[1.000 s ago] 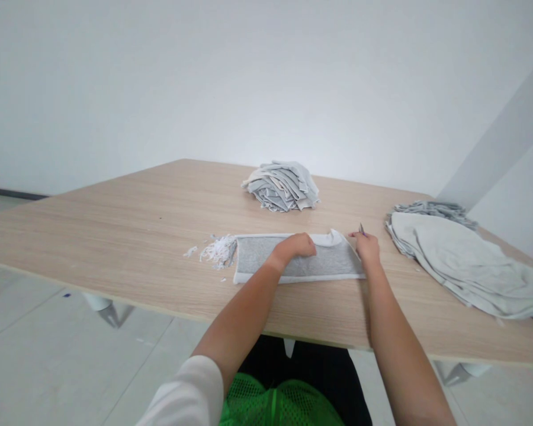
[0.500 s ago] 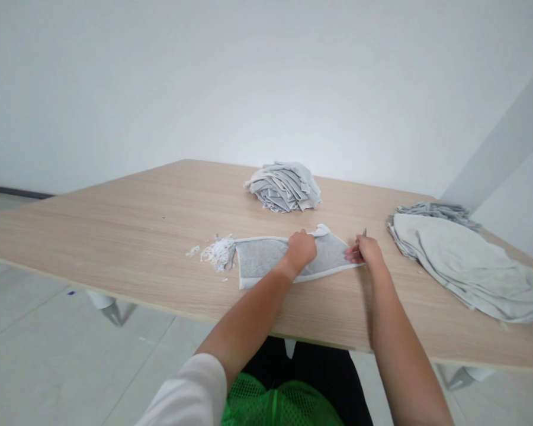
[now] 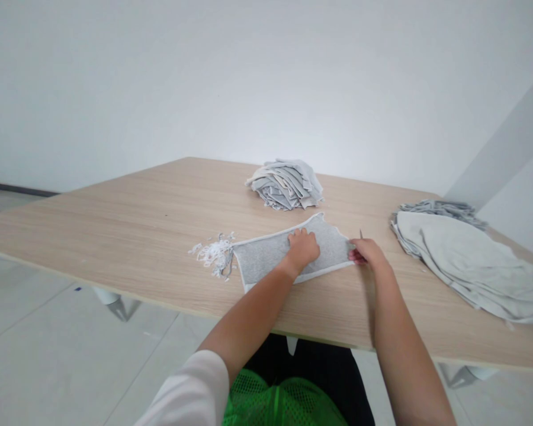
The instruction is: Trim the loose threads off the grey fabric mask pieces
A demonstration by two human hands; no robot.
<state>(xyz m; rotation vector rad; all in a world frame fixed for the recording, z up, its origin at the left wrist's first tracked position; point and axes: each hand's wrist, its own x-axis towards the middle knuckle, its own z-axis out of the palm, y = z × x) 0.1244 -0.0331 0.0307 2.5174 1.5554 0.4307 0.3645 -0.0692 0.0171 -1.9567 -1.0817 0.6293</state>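
both forearms reaching forward from the lower edge, left hand [image 3: 304, 248] palm down, fingers [image 3: 296, 232] curled, knuckles up, right hand [image 3: 365, 251] at the wearer's right, wrist bent inward, fingers bent toward the left hand, hands apart

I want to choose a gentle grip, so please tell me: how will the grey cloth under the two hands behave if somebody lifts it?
The grey cloth will probably hang floppy, because it lies flat and its white edges bend unevenly. It looks thin, so it is likely light for its size. Lifted only near the right hand, its far end would probably droop.
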